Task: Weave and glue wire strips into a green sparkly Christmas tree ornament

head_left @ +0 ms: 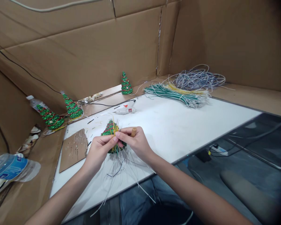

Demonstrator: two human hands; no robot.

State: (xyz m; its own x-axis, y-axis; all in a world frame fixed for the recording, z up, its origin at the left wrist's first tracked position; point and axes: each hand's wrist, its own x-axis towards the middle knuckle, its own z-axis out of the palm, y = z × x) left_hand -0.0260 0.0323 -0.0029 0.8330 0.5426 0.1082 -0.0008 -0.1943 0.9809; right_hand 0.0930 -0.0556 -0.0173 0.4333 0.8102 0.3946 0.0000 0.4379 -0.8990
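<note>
My left hand (100, 149) and my right hand (137, 142) meet over the near left part of the white board. Each has thumb and fingertips pinched on a bunch of thin yellow and white wires (114, 128). Directly behind and below them lies a small green Christmas tree (107, 128) with red trim, partly covered by the hands. Long loose white wires (118, 175) trail from it toward the board's front edge. A tan, tube-like piece (133, 132) shows at a finger of my right hand; whether it is worn or held I cannot tell.
Beyond the hands lies a white pen-like tool (125, 110) with a black cord. Bundled green wires (175, 94) and a tangled coil (199, 78) sit at the back right. More trees (71, 106) stand left and back. A cardboard piece (75, 150) and a water bottle (14, 168) are left.
</note>
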